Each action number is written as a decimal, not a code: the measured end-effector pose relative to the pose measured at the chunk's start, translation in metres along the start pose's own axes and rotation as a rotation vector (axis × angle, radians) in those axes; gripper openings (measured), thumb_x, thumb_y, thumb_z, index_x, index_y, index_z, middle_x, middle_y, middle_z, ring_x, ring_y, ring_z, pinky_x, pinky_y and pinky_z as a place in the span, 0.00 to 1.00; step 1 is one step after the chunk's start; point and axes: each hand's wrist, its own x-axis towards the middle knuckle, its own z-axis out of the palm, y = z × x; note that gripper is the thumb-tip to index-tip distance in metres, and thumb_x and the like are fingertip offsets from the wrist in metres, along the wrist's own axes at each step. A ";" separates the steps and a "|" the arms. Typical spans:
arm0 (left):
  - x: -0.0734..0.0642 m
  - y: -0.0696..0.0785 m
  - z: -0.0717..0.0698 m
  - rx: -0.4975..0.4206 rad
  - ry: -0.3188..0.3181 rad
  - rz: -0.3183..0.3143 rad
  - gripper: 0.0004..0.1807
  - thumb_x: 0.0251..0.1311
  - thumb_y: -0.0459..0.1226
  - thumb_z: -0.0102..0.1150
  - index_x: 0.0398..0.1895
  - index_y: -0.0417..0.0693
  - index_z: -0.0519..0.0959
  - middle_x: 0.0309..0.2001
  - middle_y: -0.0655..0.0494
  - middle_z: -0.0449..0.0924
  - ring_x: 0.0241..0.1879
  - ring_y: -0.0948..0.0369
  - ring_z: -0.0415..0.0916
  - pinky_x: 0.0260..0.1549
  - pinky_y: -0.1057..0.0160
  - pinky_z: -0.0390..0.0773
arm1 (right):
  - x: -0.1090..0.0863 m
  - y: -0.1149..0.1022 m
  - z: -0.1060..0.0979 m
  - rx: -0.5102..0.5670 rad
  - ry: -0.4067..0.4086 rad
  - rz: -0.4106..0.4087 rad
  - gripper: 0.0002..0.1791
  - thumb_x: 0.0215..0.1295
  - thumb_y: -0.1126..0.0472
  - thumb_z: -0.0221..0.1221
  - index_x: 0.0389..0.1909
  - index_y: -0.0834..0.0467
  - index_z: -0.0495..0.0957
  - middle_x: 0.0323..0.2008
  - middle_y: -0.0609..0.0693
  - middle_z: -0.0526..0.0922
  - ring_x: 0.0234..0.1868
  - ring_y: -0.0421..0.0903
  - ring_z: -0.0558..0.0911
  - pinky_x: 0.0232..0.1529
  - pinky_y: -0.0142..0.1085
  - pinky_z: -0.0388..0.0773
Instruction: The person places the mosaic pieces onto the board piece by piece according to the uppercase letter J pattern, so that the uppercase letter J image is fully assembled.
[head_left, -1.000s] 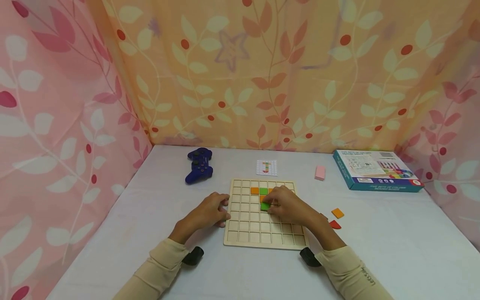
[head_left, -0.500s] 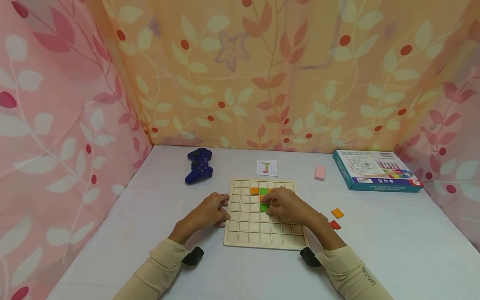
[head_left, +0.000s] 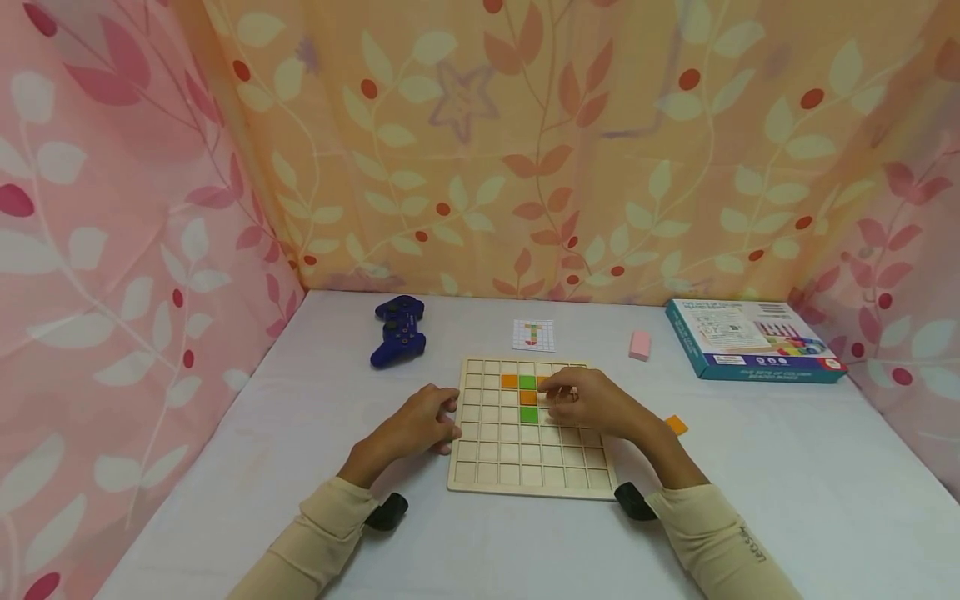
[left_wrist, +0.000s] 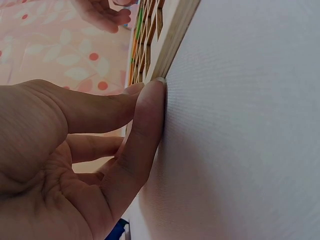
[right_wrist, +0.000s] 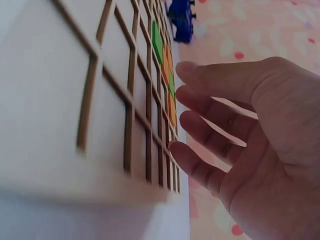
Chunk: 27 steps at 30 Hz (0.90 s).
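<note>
A wooden grid board (head_left: 487,475) lies on the white-covered table. My left hand (head_left: 416,423) holds its left edge, thumb and fingertips right at the rim in the left wrist view. On the board, a green tile (head_left: 528,414) sits in a cell below an orange tile (head_left: 528,398). Above them runs a row with an orange tile (head_left: 510,381), a green tile (head_left: 527,382) and another orange one partly behind my right fingers. My right hand (head_left: 596,404) hovers over the board's right side, fingers loosely bent, nothing between them in the right wrist view (right_wrist: 260,125).
A pattern card (head_left: 533,335) lies behind the board, with a pink block (head_left: 640,345) to its right. A blue game controller (head_left: 399,331) is at the back left, a puzzle box (head_left: 753,342) at the back right. One loose orange tile (head_left: 677,425) shows beside the right forearm.
My right hand has let go of the lower green tile, which now lies in its cell, and has moved right. Its forearm now hides the red piece. The left hand has stayed put.
</note>
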 end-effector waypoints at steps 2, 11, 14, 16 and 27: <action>0.000 0.000 0.000 -0.003 -0.002 0.001 0.32 0.65 0.21 0.65 0.72 0.28 0.69 0.49 0.45 0.71 0.28 0.60 0.80 0.28 0.65 0.88 | -0.004 0.004 -0.006 -0.014 0.006 0.005 0.18 0.68 0.63 0.70 0.57 0.58 0.86 0.44 0.45 0.85 0.48 0.46 0.80 0.50 0.38 0.80; -0.002 0.001 -0.002 -0.002 -0.010 0.012 0.33 0.64 0.21 0.65 0.73 0.26 0.68 0.50 0.43 0.71 0.29 0.60 0.82 0.29 0.65 0.88 | -0.032 0.023 -0.033 -0.045 0.027 0.110 0.20 0.69 0.60 0.70 0.60 0.58 0.85 0.45 0.49 0.85 0.48 0.49 0.79 0.44 0.34 0.81; -0.002 0.001 -0.002 -0.001 -0.010 0.008 0.32 0.64 0.21 0.65 0.71 0.27 0.69 0.49 0.43 0.70 0.29 0.60 0.82 0.29 0.65 0.88 | -0.042 0.032 -0.040 -0.034 0.029 0.176 0.20 0.69 0.59 0.70 0.61 0.57 0.85 0.46 0.50 0.84 0.47 0.50 0.78 0.39 0.33 0.83; -0.001 0.001 -0.002 0.001 -0.010 0.005 0.31 0.65 0.21 0.65 0.71 0.27 0.69 0.49 0.43 0.70 0.28 0.60 0.81 0.29 0.65 0.88 | -0.049 0.037 -0.044 -0.023 0.026 0.211 0.21 0.69 0.59 0.69 0.62 0.57 0.84 0.46 0.50 0.84 0.47 0.51 0.78 0.37 0.34 0.84; 0.000 0.002 0.000 -0.012 -0.003 -0.007 0.31 0.65 0.22 0.65 0.71 0.28 0.69 0.49 0.44 0.70 0.28 0.59 0.81 0.30 0.64 0.88 | -0.082 0.065 -0.063 -0.038 0.037 0.277 0.23 0.67 0.59 0.70 0.62 0.58 0.83 0.49 0.53 0.83 0.47 0.51 0.78 0.37 0.34 0.85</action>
